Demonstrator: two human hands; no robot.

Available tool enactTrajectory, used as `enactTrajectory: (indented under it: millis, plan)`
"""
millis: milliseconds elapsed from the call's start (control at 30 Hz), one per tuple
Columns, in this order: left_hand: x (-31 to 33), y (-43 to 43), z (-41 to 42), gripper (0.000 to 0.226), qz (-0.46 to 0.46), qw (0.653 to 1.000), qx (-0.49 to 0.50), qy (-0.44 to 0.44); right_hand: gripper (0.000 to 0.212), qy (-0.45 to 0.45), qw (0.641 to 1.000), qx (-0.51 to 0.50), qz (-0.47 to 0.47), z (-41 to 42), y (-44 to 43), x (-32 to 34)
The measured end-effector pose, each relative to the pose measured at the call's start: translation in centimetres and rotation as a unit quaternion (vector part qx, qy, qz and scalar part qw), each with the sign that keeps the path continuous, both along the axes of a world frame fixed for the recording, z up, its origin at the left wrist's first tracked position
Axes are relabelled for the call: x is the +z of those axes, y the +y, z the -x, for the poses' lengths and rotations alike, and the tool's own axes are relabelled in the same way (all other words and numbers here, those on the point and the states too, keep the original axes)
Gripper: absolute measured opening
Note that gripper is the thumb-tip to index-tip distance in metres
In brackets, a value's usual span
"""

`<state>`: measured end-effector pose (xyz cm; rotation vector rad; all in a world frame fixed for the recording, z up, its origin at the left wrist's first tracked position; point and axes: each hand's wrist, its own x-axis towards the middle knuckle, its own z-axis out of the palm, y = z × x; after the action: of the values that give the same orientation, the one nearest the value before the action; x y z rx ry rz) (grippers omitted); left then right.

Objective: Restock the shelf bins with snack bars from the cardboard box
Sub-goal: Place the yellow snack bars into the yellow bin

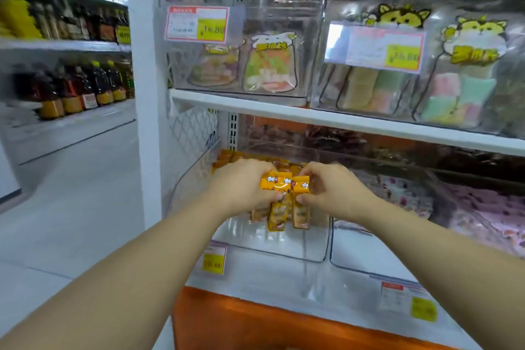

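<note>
Shop aisle, white shelving w/ clear plastic bins. Holding one bunch of snack bars (279, 183) just over lower-shelf bin (270, 246), more bars lying at its back. Left grip (241, 187) and right grip (332, 192) both curled, pinching bunch from either side. Prob. light; glossy foil wraps, flat oblong, slippery, apt to fan out. Best squeezed across middle.

- Left hand (241, 185) and right hand (332, 190) grip a bunch of orange snack bars (281, 183) over a clear bin (284, 247).
- More bars (227, 158) lie behind.
</note>
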<state>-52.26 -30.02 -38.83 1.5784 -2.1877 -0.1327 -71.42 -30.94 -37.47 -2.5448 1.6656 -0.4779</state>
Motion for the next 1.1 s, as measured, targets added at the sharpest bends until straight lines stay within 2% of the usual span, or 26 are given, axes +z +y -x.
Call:
enactTrajectory:
  millis: [133,233,300,367,500,633,767,900,967,1100]
  plan:
    - [-2.2,-5.0,0.8,0.025,-0.025,0.998,-0.004,-0.058,0.030,0.088,0.994,-0.048,-0.038,-0.8,-4.4,-0.5]
    - [-3.7,-7.3,1.9,0.037,-0.032,0.994,-0.012,-0.100,0.038,0.198,0.976,-0.091,-0.004,-1.2,-6.5,-1.0]
    - [-4.6,-8.3,2.7,0.044,-0.030,0.992,-0.006,-0.123,0.036,0.217,0.971,-0.097,0.016,-1.3,-7.0,-1.0]
    - [-5.2,-8.8,3.3,0.049,-0.017,0.991,0.007,-0.130,0.032,0.179,0.979,-0.092,0.006,-1.1,-6.9,-0.6]
    - [-5.8,-8.6,4.0,0.054,0.016,0.992,0.037,-0.120,0.024,0.018,0.998,-0.059,0.025,0.5,-6.0,-0.9]
    - [-6.3,-7.8,4.4,0.059,0.016,0.992,0.056,-0.115,0.029,-0.157,0.987,-0.031,0.016,2.6,-3.1,-2.6]
    - [-6.4,-7.2,4.6,0.065,-0.002,0.996,0.060,-0.063,0.029,-0.226,0.974,0.007,0.016,3.9,0.2,-4.6]
    - [-7.3,-6.1,4.8,0.077,-0.033,0.997,0.074,0.010,0.046,-0.245,0.968,0.027,-0.035,4.4,1.9,-5.9]
    - [-7.2,-5.8,4.9,0.082,-0.043,0.996,0.078,-0.003,0.048,-0.267,0.962,0.032,-0.044,4.5,2.0,-5.9]
    - [-7.1,-6.0,5.3,0.085,-0.036,0.992,0.072,-0.102,0.046,-0.313,0.947,0.035,-0.059,4.6,2.0,-6.2]
